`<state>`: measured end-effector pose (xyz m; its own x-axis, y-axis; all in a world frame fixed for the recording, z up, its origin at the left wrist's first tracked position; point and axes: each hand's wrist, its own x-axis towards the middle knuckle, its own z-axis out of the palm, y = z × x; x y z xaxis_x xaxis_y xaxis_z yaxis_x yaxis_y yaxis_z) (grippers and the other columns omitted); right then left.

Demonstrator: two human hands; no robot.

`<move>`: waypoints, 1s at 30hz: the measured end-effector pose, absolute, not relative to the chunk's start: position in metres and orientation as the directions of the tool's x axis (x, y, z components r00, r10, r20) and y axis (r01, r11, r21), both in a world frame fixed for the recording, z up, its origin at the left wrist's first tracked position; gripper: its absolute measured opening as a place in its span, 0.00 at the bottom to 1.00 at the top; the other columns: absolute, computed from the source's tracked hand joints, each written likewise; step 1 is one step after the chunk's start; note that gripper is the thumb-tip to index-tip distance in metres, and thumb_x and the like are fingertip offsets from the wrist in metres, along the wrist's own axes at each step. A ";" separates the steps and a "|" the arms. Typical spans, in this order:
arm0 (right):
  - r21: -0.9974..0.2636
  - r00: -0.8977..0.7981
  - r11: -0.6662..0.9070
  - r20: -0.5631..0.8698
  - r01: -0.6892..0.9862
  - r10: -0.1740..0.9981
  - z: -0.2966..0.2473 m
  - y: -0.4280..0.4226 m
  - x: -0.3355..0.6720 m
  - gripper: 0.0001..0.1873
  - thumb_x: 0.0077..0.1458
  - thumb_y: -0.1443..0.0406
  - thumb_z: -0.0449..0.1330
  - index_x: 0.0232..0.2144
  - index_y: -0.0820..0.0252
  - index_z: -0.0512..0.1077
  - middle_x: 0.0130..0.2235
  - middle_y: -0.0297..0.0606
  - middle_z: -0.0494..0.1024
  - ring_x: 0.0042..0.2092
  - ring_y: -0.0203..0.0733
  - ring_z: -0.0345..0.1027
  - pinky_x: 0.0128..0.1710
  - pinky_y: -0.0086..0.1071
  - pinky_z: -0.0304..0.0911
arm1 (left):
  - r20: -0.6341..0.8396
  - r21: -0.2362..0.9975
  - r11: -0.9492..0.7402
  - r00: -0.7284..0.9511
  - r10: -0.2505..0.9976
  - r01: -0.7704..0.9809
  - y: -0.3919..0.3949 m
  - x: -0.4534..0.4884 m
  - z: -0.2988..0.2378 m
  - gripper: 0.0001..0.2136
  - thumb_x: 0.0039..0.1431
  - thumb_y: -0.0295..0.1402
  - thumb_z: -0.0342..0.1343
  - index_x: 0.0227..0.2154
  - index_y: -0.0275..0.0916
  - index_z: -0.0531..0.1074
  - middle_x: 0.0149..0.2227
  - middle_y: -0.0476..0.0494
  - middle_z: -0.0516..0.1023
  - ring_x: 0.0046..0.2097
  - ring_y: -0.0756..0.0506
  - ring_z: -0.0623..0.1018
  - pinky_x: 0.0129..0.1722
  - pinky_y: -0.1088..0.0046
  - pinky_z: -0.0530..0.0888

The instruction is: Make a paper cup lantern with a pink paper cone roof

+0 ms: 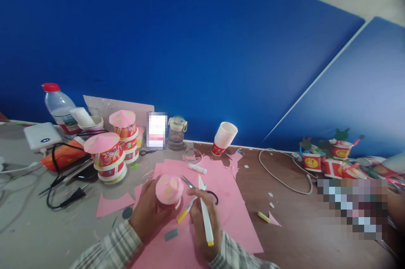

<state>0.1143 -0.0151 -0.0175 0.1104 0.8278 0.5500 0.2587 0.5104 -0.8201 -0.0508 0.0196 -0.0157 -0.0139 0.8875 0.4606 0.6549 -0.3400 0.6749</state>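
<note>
My left hand [148,208] is wrapped round a small red paper cup with a domed pink paper top [170,189], marked with yellowish spots. In my right hand [205,222] is a white marker [205,214] with a yellow end; its tip points up and away, just right of the cup and apart from it. Scissors [213,197] lie partly hidden behind that hand. Between my hands rests a yellow-and-white marker cap or pen [182,217]. A grey eraser-like block [171,235] sits on the pink paper sheet [234,227] beneath.
Stacked cups with pink tops [109,155] stand at left, beside a bottle [61,106] and cables. A glue stick [197,169], a jar of water [176,134] and a paper cup stack [224,138] are farther back. Decorated cups [332,168] and another person's arm [397,205] appear at right.
</note>
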 end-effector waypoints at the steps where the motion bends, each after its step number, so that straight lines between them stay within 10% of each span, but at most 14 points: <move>1: -0.823 0.098 0.509 0.545 0.250 0.833 -0.017 -0.015 0.114 0.16 0.54 0.66 0.54 0.46 0.51 0.66 0.38 0.36 0.76 0.20 0.36 0.66 0.23 0.34 0.69 | 0.459 0.683 -0.339 -0.018 0.888 0.647 0.019 -0.050 -0.014 0.32 0.29 0.38 0.61 0.44 0.44 0.60 0.40 0.42 0.71 0.44 0.35 0.67 0.40 0.53 0.69; 30: -0.789 -0.085 0.538 0.539 0.296 0.838 -0.022 -0.015 0.114 0.24 0.50 0.74 0.53 0.50 0.50 0.62 0.38 0.34 0.75 0.23 0.36 0.69 0.32 0.35 0.72 | 0.387 0.819 -0.303 -0.079 0.919 0.487 0.019 -0.054 -0.016 0.35 0.33 0.32 0.58 0.49 0.44 0.52 0.49 0.39 0.66 0.52 0.35 0.61 0.50 0.51 0.60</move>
